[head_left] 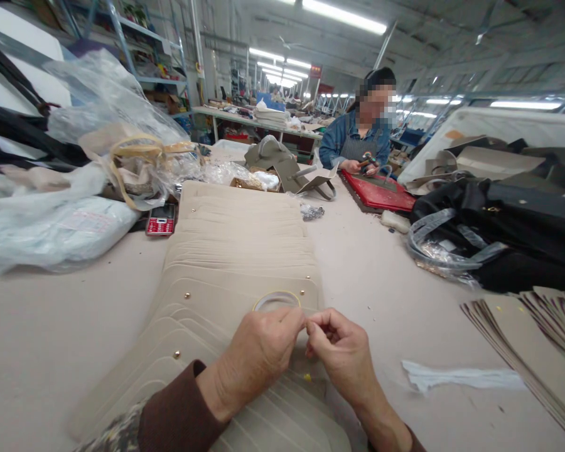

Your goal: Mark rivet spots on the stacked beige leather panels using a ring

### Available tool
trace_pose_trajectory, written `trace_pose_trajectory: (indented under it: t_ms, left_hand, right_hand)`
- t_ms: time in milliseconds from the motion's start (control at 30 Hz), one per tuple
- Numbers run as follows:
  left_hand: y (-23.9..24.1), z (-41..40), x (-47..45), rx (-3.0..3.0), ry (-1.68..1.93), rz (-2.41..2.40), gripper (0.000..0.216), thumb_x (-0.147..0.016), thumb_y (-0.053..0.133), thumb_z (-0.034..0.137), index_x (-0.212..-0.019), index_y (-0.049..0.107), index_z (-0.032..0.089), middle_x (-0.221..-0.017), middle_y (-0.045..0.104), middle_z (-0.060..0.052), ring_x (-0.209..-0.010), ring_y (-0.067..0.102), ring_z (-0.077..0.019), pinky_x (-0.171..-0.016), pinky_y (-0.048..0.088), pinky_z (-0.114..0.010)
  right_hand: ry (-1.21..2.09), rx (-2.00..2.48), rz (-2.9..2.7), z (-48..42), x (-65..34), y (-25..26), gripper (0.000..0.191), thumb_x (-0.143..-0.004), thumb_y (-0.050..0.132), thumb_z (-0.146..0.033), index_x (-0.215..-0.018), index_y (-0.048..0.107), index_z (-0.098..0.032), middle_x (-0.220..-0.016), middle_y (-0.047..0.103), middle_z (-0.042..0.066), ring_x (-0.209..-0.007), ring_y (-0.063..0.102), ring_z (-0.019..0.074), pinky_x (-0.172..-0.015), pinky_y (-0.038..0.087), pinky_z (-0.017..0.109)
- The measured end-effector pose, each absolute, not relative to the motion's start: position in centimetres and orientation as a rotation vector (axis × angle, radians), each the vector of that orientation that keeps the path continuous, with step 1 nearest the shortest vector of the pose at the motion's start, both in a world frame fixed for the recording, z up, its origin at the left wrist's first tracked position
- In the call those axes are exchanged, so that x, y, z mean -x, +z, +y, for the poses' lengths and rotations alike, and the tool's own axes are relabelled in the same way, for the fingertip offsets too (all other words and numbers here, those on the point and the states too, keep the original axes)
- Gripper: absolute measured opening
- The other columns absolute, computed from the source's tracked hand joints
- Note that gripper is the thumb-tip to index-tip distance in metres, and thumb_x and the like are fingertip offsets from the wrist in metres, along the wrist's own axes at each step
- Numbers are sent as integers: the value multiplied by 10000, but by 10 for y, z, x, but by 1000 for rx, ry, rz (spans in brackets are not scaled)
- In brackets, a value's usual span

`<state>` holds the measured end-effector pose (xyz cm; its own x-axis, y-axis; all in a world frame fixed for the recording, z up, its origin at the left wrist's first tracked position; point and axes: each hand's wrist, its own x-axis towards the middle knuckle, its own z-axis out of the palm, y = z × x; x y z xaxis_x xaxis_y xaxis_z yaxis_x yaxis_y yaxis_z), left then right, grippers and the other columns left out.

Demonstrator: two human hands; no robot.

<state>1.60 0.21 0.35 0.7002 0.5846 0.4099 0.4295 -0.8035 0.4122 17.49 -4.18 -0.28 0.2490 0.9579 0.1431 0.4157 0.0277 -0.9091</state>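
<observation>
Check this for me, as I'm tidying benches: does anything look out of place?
Mildly, yes: a red phone lies between the plastic bag and the fanned panels, odd among work materials. A wrinkled white strip lies loose on the table, right of the right hand, like a stray scrap.

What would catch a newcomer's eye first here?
Probably the fanned beige panels along the middle of the table, with the left hand and right hand close together over them. Next, the bright red board before the co-worker, back right, and the red phone left of the panels.
</observation>
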Motion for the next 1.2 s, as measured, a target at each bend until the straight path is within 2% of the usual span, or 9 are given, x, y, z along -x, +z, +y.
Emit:
trace_pose_trajectory:
  t_ms: [133,333,433,533,733,833,900,1033,1200]
  left_hand:
    - [1,-3,-19,-2695,831,758,243,-976,340,132,-857,544,191,-691,576,-7,-623,558,-145,-557,413,-254]
    - [6,7,-17,-2759,200,1085,170,-941,435,87,-871,555,185,-830,620,-44,-796,588,-204,-640,474,-284]
    - [9,9,-17,-2723,92,1084,158,-947,435,98,-901,556,187,-875,622,-50,-842,585,-215,-676,493,-300]
    - [10,9,-18,-2708,81,1082,147,-952,433,108,-915,553,186,-887,622,-55,-851,586,-223,-689,504,-316]
    - [5,8,-18,-2715,118,1075,148,-952,427,109,-911,544,188,-866,609,-55,-831,583,-235,-669,506,-332]
    - [3,9,-15,-2718,173,1075,149,-953,430,107,-907,547,186,-873,608,-50,-827,581,-222,-671,500,-318]
    - [2,13,-13,-2717,237,1103,150,-954,432,104,-917,554,182,-886,611,-49,-844,577,-213,-697,497,-312]
    - [3,22,-8,-2698,329,1255,161,-954,433,99,-934,572,179,-907,624,-55,-901,568,-226,-740,498,-331]
    - [5,27,-8,-2715,281,1314,206,-942,414,64,-913,585,175,-874,629,-63,-874,568,-232,-712,496,-333]
  right_hand:
    - [1004,1585,-998,-37,-189,-3,305,-716,692,-460,-661,621,-169,-512,610,-8,-428,562,126,-442,479,237]
    - [1104,1669,-1048,-45,-205,-16,395,-735,712,-534,-757,687,-140,-577,649,15,-471,592,117,-473,492,222]
    - [1051,1715,-1144,-47,-202,-23,349,-777,682,-491,-763,694,-142,-567,641,13,-482,587,124,-488,497,230]
    - [901,1804,-1320,-44,-196,-23,272,-826,618,-411,-761,696,-158,-553,629,3,-477,569,131,-478,464,230]
    - [632,1871,-1545,-39,-189,-17,181,-834,555,-280,-731,675,-190,-656,698,26,-596,641,160,-589,473,246]
    - [653,1912,-1487,-39,-191,-20,129,-826,582,-302,-856,651,-198,-564,645,-13,-515,610,154,-521,456,238]
    - [728,1929,-1369,-41,-195,-23,197,-817,611,-352,-939,605,-196,-523,608,-41,-453,575,148,-454,436,229]
    - [980,1832,-1216,-50,-202,-28,260,-840,583,-447,-851,609,-189,-565,626,-16,-462,573,137,-439,459,223]
    - [717,1867,-1444,-51,-196,-26,261,-860,563,-392,-805,715,-187,-567,638,6,-507,585,146,-516,450,238]
